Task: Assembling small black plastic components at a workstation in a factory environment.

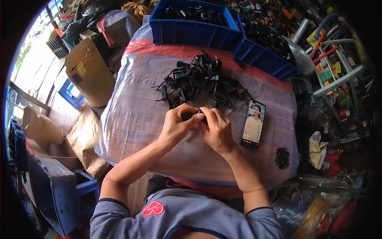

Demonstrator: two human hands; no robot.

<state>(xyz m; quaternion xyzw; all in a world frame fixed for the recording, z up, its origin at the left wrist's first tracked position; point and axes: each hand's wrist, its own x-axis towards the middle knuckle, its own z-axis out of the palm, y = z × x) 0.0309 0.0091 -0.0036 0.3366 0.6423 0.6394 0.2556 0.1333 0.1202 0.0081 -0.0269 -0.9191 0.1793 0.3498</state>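
Cluttered worktop [131, 119] is carrying a big pile [199, 81] of black parts – plenty left; left hand [177, 123] and right hand [215, 127] are both pinching one part [197, 115].

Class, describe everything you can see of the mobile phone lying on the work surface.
The mobile phone is a slim dark slab lying flat, face up, on the plastic-wrapped surface. Its lit screen shows a person. It sits just beside the right hand, apart from it, and nothing touches it.
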